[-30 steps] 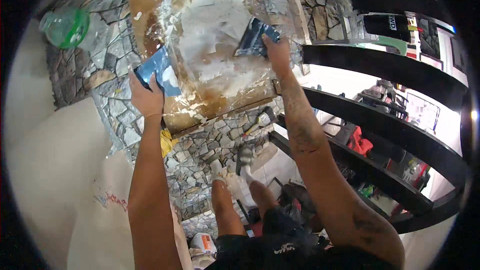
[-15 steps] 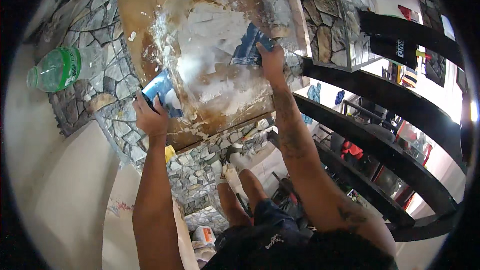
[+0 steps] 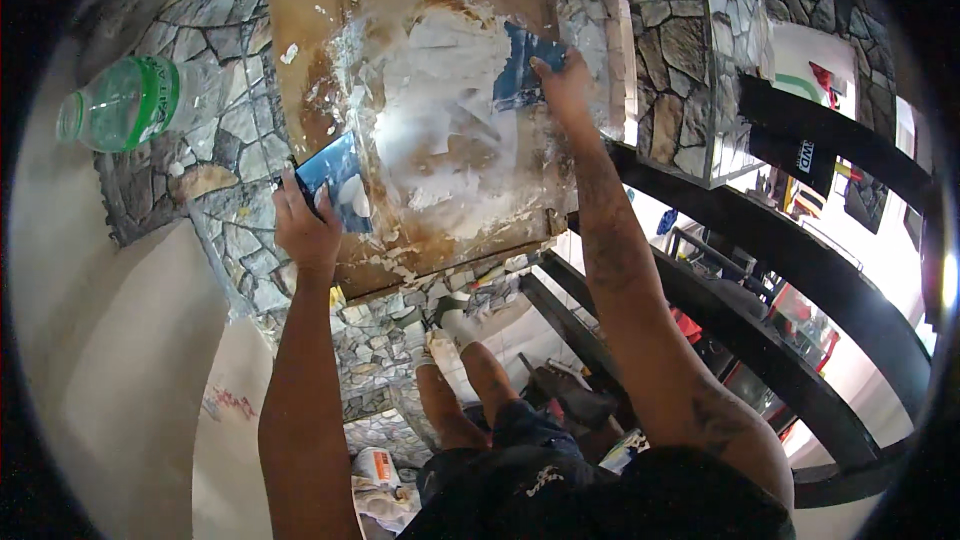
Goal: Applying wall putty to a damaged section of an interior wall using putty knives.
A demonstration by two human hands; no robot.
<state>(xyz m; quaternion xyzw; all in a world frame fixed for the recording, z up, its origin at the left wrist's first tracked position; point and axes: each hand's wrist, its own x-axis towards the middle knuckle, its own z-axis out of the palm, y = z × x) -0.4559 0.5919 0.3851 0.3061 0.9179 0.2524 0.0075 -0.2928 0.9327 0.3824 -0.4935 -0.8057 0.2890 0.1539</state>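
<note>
My left hand [image 3: 308,227] grips a blue flat scraper [image 3: 340,170] with a white lump of compound on its blade, at the lower left part of a brown board [image 3: 315,0]. My right hand [image 3: 562,85] grips a second blue scraper [image 3: 520,60], smeared with white, against the upper right of the pale compound patch [image 3: 425,155] covering the board's middle. The compound looks uneven, with scattered white flecks round it. A clear plastic bottle [image 3: 115,100] with a green label lies on the stone surface [image 3: 210,180] left of the board.
Curved black beams [image 3: 740,220] cross the right side, with clutter visible through their gaps. A stone-clad corner [image 3: 670,80] rises at upper right. A curved pale wall [image 3: 130,360] runs down the left. My legs [image 3: 480,380] are below, near a white container [image 3: 375,465].
My right hand has moved up along the patch with its scraper. My left hand sits slightly lower in the picture, still holding its scraper, and the whole view has shifted a little.
</note>
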